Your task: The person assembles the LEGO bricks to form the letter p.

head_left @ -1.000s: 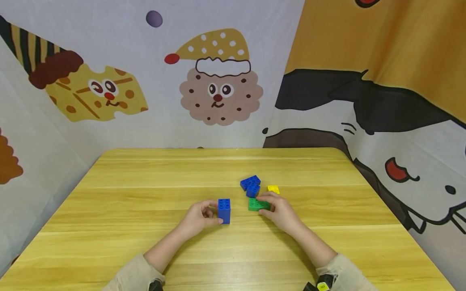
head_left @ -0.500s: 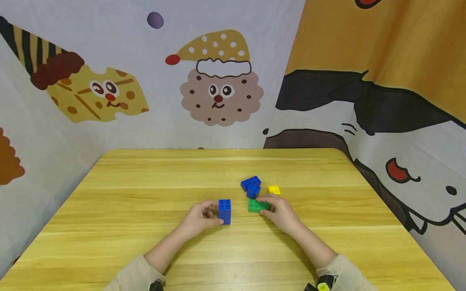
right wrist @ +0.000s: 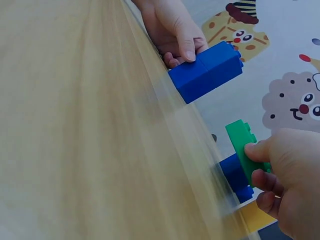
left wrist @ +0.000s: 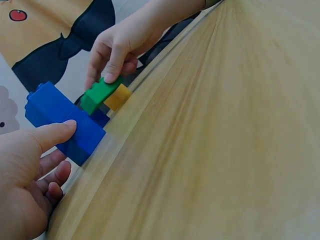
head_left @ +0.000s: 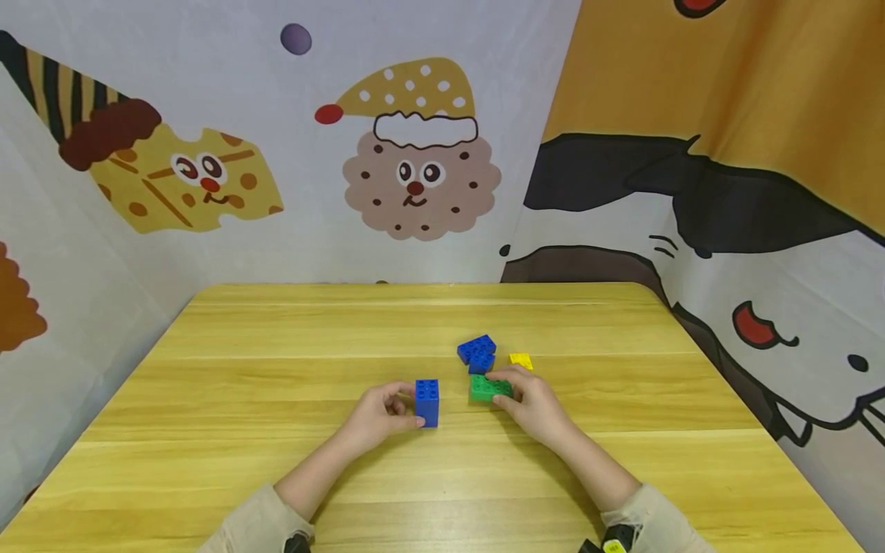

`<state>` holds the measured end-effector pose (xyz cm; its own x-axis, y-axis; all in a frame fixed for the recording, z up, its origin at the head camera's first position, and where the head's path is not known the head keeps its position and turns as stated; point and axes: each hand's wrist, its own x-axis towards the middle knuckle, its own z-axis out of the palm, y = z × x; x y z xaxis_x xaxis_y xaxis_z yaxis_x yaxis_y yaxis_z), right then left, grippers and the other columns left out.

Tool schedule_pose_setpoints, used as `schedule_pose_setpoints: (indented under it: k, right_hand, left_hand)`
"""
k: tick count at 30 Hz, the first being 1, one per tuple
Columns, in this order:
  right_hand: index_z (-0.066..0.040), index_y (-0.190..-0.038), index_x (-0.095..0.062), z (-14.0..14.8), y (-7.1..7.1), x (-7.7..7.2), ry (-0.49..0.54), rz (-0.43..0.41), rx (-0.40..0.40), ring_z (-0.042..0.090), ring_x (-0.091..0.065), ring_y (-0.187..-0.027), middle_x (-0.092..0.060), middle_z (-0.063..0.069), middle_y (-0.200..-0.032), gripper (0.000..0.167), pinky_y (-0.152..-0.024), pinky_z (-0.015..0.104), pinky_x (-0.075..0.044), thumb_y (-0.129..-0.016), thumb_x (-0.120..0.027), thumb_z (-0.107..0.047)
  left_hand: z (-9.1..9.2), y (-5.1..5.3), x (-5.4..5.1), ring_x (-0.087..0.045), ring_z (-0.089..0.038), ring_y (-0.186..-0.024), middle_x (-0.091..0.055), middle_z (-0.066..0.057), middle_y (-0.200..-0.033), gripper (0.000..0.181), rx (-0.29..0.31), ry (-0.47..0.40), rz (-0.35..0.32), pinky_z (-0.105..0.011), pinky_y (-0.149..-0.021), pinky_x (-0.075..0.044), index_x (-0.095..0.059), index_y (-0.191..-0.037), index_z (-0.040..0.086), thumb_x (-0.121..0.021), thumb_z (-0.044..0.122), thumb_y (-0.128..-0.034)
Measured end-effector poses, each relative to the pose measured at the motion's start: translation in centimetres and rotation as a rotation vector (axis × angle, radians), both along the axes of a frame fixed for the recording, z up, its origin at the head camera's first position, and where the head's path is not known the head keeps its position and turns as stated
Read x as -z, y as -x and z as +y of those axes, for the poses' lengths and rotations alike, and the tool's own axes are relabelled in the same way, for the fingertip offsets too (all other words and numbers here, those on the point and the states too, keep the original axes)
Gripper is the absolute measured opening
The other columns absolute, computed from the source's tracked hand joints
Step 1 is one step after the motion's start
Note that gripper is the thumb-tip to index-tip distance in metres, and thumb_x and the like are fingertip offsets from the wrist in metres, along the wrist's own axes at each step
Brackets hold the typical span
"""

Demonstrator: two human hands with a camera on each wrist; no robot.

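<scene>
Tabletop (head_left: 442, 476) with a pale wood grain spreads across the lower half of the head view, a printed cloth backdrop (head_left: 290, 257) behind it. The left hand (head_left: 373, 415) holds a blue stack (head_left: 426, 411) upright, studs on top, its grip pinching between thumb and fingers. Over to the right, the right hand (head_left: 535, 403) has its grip closed on the right end of a green brick (head_left: 485, 389). Just beyond the green brick lie two blue bricks (head_left: 475, 348), close together, and near the right hand sits a yellow brick (head_left: 521, 359), partly hidden.

In the left wrist view, the thumb presses the face of the blue stack, whose lower end appears to meet the tabletop. Past it, the right hand pinches the green brick, which partly covers the yellow brick.

In the right wrist view, the green brick looks raised off the tabletop, covering part of the blue beneath. The blue stack is apart from it, gripped by the left hand.
</scene>
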<state>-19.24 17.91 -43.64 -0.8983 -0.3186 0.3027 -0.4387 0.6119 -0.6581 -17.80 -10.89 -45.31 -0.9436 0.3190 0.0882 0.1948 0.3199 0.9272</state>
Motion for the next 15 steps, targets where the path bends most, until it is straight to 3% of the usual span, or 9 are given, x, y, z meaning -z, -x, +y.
schedule_pose_setpoints:
  k: [15]
  right_hand:
    - [-0.013, -0.118, -0.067, -0.6, -0.8, -2.0, 0.076, 0.025, -0.034, 0.013, -0.046, -0.063, -0.059, 0.003, -0.122, 0.034, -0.050, 0.025, -0.041, -0.085, -0.071, -0.002]
  left_hand:
    - [0.1, -0.2, -0.3, -0.049, -0.020, -0.073, -0.054, -0.005, -0.077, 0.041, -0.002, -0.023, -0.019, -0.026, -0.060, -0.041, -0.065, -0.113, 0.004, -0.081, 0.010, -0.0760]
